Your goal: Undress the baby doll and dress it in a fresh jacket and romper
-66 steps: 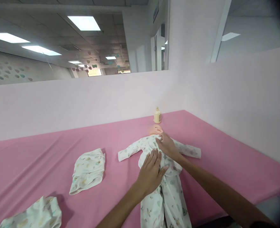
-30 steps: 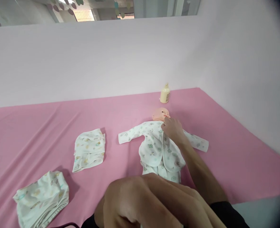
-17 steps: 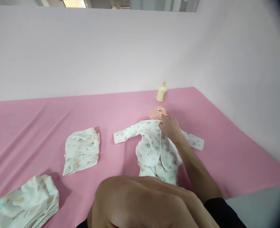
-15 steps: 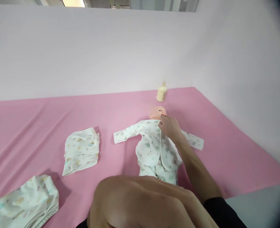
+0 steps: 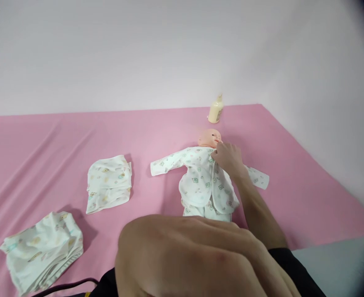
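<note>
While the small baby doll [image 5: 209,137] lies face up on the pink cloth-covered table [image 5: 157,132], dressed in a white printed cotton romper [image 5: 204,181], the right hand [image 5: 228,159] rests at the collar just below the doll's chin. Its fingers are curled, apparently pinching the neckline fabric; the grip itself is hidden behind the knuckles, so I cannot tell how firmly it holds. The left hand [image 5: 188,255] fills the near foreground, very close to the camera, on the near side of the doll's legs. It is seen from the back; whether it is closed on anything I cannot tell.

Judgement: the step in hand looks like closing or straightening the romper front at the neck. Done well, it calls for keeping the two front panels overlapped flat from the collar downward, pulling cloth rather than the doll, and steadying the torso with the free hand so the doll does not slide.

Landmarks relative to the doll: a small cream plastic bottle [image 5: 215,110] stands just beyond its head; a folded white printed garment [image 5: 109,183] lies to its left, well apart; a crumpled white printed garment [image 5: 42,249] lies farther left and nearer.
</note>
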A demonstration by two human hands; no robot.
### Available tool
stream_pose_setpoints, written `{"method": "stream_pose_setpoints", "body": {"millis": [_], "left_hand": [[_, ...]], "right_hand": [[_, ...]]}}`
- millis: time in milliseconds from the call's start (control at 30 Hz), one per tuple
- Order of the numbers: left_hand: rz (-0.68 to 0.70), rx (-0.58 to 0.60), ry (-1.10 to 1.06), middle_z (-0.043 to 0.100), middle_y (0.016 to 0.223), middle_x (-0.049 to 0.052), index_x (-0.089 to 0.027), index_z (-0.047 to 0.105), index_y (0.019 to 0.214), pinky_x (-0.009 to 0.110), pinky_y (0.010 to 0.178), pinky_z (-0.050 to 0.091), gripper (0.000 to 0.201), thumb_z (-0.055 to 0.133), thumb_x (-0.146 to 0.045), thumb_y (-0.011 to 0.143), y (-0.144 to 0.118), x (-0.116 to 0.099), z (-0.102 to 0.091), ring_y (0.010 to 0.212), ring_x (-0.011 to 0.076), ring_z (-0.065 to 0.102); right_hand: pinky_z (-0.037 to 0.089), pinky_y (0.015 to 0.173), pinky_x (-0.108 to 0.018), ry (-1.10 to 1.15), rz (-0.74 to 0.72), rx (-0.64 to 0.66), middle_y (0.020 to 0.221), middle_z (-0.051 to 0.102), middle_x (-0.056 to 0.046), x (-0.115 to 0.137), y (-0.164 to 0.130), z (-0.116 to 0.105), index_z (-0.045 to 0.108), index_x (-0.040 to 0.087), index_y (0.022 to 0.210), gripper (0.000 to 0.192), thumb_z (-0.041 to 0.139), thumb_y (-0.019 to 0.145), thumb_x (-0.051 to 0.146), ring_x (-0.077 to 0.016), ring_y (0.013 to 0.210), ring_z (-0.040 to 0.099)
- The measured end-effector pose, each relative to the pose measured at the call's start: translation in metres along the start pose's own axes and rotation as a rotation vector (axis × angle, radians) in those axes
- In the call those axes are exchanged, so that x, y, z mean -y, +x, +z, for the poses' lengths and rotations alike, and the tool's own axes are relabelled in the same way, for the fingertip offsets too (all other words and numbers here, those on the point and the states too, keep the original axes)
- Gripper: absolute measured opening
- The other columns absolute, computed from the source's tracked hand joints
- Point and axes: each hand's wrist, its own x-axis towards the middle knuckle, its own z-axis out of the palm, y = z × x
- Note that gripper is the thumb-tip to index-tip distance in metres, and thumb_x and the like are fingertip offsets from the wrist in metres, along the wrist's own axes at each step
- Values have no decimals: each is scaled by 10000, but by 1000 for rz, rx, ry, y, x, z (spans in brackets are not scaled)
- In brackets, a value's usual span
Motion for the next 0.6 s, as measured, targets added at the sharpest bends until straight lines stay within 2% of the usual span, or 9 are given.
{"method": "stream_pose_setpoints", "body": {"millis": [100, 167, 233, 267, 300, 367, 467, 500, 600], "left_hand": [[97, -111, -146, 722, 885, 43, -427, 733, 1082, 368, 689, 593, 387, 465, -609, 870, 0, 3, -7, 804, 236, 706], [173, -129, -101, 712, 881, 17, -413, 723, 1044, 342, 796, 578, 305, 440, -477, 949, 4, 9, -20, 875, 204, 697], [125, 10, 68, 716, 983, 11, -340, 701, 1063, 336, 912, 543, 248, 474, -345, 963, 13, 17, -39, 986, 192, 675], [56, 1, 193, 709, 1040, 24, -295, 688, 1078, 341, 935, 531, 231, 498, -343, 957, 20, 23, -49, 1022, 198, 659], [-11, -69, 326, 695, 1093, 35, -263, 672, 1104, 345, 945, 522, 252, 491, -367, 963, 29, 31, -58, 1050, 201, 643], [-123, -238, 564, 664, 1158, 40, -242, 633, 1154, 341, 933, 508, 295, 434, -385, 988, 50, 54, -73, 1070, 193, 617], [-274, -483, 877, 637, 1134, 73, -204, 616, 1132, 366, 892, 488, 294, 408, -362, 996, 84, 100, -85, 1014, 212, 603], [-303, -497, 927, 623, 1145, 84, -197, 610, 1152, 369, 879, 484, 299, 419, -362, 991, 93, 116, -87, 1017, 222, 597], [-346, -443, 976, 587, 1141, 92, -211, 620, 1149, 353, 817, 480, 302, 430, -375, 982, 112, 152, -91, 1013, 237, 589]], "right_hand": [[421, 762, -317, 31, 9, -12, 961, 700, -177, -1, 0, 2, 688, 124, 1009, 283, 467, 867, 230, -270, 908, 645], [403, 699, -300, 79, 2, -39, 903, 696, -150, -4, 3, 4, 681, 132, 948, 253, 480, 848, 249, -246, 828, 633], [348, 604, -278, 162, -29, -51, 768, 662, -100, -10, 8, 7, 647, 144, 809, 199, 484, 827, 258, -194, 687, 582], [310, 562, -270, 225, -53, -41, 689, 622, -68, -13, 10, 8, 607, 154, 724, 180, 488, 814, 257, -162, 616, 534], [277, 531, -263, 301, -76, -16, 618, 570, -38, -18, 13, 9, 552, 166, 650, 182, 491, 800, 250, -132, 559, 480], [247, 492, -247, 484, -114, 83, 530, 484, 7, -26, 17, 10, 447, 186, 567, 221, 494, 779, 229, -94, 494, 404], [316, 487, -212, 746, -140, 238, 513, 496, 27, -37, 19, 8, 425, 193, 576, 219, 506, 779, 215, -85, 485, 447], [350, 503, -205, 810, -149, 273, 531, 524, 24, -40, 19, 6, 451, 190, 600, 194, 514, 782, 212, -90, 504, 485], [420, 559, -199, 926, -168, 319, 592, 585, 17, -45, 16, 2, 528, 179, 692, 107, 538, 795, 206, -103, 573, 559]]}}
